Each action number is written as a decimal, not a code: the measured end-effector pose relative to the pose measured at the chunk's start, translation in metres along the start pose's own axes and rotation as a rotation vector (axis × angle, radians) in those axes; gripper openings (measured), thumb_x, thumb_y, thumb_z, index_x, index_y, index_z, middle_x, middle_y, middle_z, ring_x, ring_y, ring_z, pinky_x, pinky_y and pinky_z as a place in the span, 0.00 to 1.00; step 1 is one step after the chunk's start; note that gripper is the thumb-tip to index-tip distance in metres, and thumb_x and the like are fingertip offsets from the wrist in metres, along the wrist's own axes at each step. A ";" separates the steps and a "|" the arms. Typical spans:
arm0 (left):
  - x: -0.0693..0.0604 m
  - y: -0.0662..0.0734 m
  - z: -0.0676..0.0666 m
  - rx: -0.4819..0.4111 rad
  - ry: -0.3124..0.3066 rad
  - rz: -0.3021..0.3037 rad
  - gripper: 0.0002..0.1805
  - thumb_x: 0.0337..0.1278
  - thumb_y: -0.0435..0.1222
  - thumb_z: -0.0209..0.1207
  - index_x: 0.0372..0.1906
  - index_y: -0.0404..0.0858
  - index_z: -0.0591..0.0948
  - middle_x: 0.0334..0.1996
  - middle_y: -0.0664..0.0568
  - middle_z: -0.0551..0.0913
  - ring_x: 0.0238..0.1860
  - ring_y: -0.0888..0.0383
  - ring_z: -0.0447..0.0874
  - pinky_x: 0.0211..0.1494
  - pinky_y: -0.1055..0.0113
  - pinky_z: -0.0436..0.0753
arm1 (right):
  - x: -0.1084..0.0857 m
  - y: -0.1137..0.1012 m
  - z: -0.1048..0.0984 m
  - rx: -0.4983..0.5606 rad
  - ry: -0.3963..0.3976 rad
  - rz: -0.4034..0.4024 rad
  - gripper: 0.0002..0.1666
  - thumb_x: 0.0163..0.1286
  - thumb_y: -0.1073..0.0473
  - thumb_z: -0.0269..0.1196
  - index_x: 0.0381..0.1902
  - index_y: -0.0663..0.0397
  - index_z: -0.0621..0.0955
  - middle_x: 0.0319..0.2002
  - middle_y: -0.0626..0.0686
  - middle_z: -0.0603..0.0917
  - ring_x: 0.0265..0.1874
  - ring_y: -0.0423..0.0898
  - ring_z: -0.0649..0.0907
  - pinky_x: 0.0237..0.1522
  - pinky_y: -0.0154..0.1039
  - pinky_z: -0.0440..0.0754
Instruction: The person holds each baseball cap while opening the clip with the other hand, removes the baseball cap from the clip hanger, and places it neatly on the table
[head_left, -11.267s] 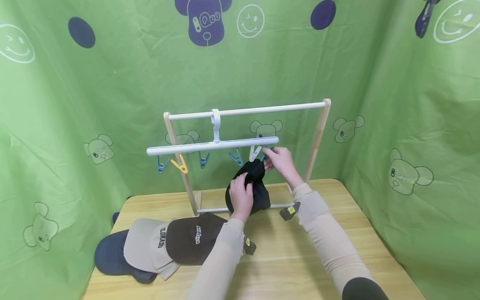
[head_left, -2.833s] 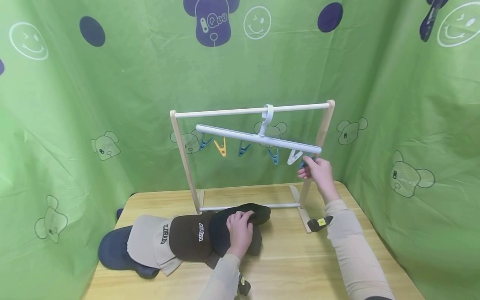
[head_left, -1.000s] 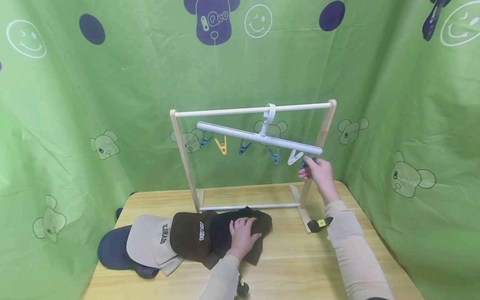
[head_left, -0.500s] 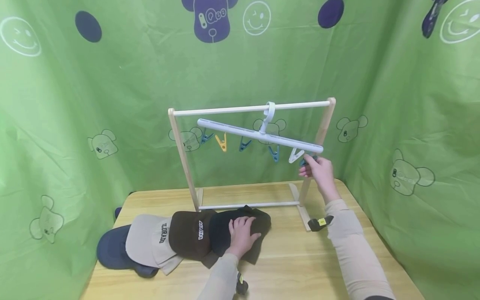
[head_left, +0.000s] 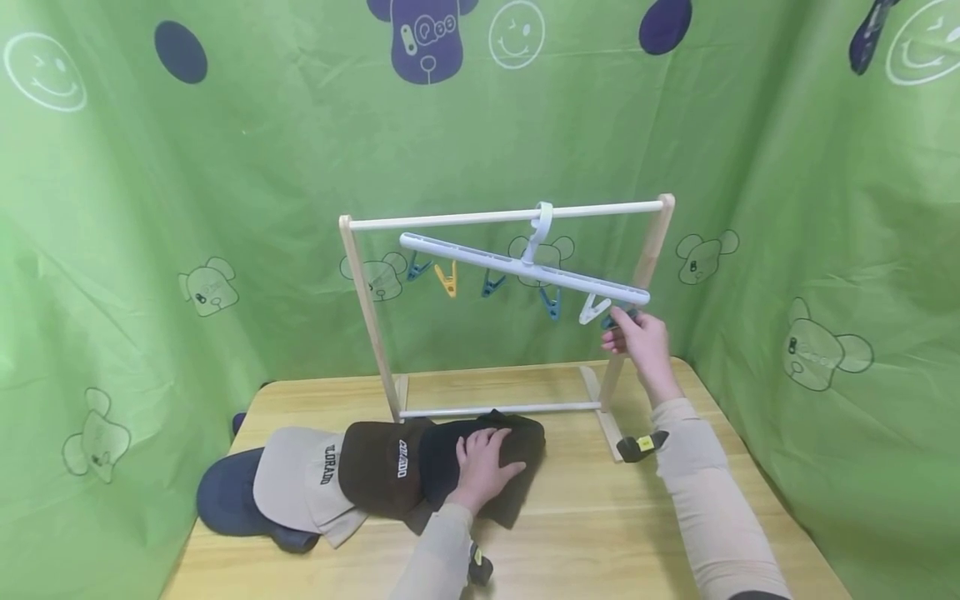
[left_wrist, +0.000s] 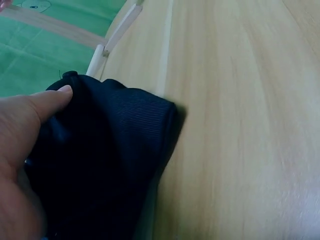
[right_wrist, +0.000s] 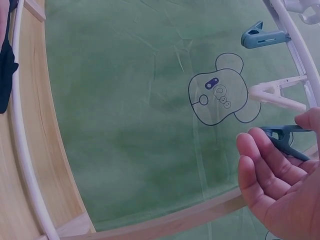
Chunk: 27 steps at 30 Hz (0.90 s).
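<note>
My left hand [head_left: 483, 468] rests on a black cap [head_left: 527, 446], fingers spread over the crown and thumb apart; in the left wrist view the thumb lies along the dark cloth [left_wrist: 115, 145]. The cap lies on the table at the right end of a row of overlapping caps. My right hand [head_left: 639, 340] pinches the teal clothespin [right_wrist: 285, 140] at the right end of a pale hanger [head_left: 480, 257]. The hanger hooks over the rack's top rod and tilts down to the right. Beside that hand hangs a white clothespin [head_left: 594, 309].
Left of the black cap lie a brown cap [head_left: 375, 471], a beige cap [head_left: 288, 479] and a navy cap [head_left: 228, 492]. A yellow clothespin [head_left: 447, 280] and several teal ones hang from the hanger. The rack [head_left: 366, 308] stands on the wooden table [head_left: 637, 533], with green curtain behind.
Since the oldest frame, the black cap came down from the hanger onto the table, and the hanger shifted right and tilted. Lately my left fingers spread over the cap; my right hand keeps its pinch.
</note>
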<state>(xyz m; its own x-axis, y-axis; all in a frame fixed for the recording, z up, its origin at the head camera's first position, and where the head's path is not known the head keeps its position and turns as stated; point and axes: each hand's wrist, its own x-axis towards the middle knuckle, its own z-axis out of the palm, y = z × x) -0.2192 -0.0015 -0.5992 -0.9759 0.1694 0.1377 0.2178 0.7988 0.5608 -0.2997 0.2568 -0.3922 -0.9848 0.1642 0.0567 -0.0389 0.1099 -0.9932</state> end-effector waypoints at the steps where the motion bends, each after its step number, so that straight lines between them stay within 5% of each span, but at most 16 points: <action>1: 0.000 0.000 -0.001 -0.010 0.000 -0.002 0.35 0.50 0.54 0.67 0.64 0.47 0.74 0.62 0.46 0.75 0.67 0.44 0.66 0.72 0.33 0.53 | 0.000 -0.001 0.000 -0.002 0.000 -0.001 0.23 0.74 0.53 0.55 0.46 0.73 0.74 0.18 0.43 0.85 0.17 0.38 0.85 0.24 0.30 0.84; 9: -0.001 0.000 -0.012 -0.121 0.033 -0.013 0.32 0.52 0.51 0.66 0.63 0.45 0.75 0.61 0.46 0.76 0.66 0.44 0.67 0.71 0.34 0.55 | 0.008 0.010 -0.002 -0.021 0.015 0.009 0.27 0.73 0.50 0.56 0.50 0.74 0.73 0.18 0.42 0.84 0.17 0.37 0.84 0.25 0.29 0.84; 19: -0.003 -0.002 -0.025 -0.135 0.058 -0.025 0.28 0.57 0.51 0.63 0.61 0.47 0.76 0.60 0.48 0.77 0.65 0.46 0.69 0.70 0.39 0.60 | 0.015 0.023 -0.004 -0.033 0.048 -0.005 0.23 0.70 0.42 0.58 0.42 0.59 0.77 0.18 0.41 0.84 0.17 0.36 0.84 0.25 0.29 0.84; 27: -0.007 -0.003 -0.039 -0.131 0.092 -0.016 0.27 0.57 0.50 0.63 0.61 0.46 0.76 0.59 0.46 0.77 0.63 0.44 0.70 0.68 0.38 0.62 | 0.016 0.024 -0.003 -0.022 0.047 -0.002 0.25 0.71 0.44 0.58 0.44 0.63 0.76 0.18 0.40 0.84 0.17 0.36 0.84 0.25 0.29 0.84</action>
<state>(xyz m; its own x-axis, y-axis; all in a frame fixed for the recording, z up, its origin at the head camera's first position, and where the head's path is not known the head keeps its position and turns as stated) -0.2130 -0.0282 -0.5698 -0.9751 0.0985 0.1989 0.2080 0.7179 0.6643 -0.3160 0.2653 -0.4144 -0.9757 0.2099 0.0635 -0.0362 0.1315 -0.9907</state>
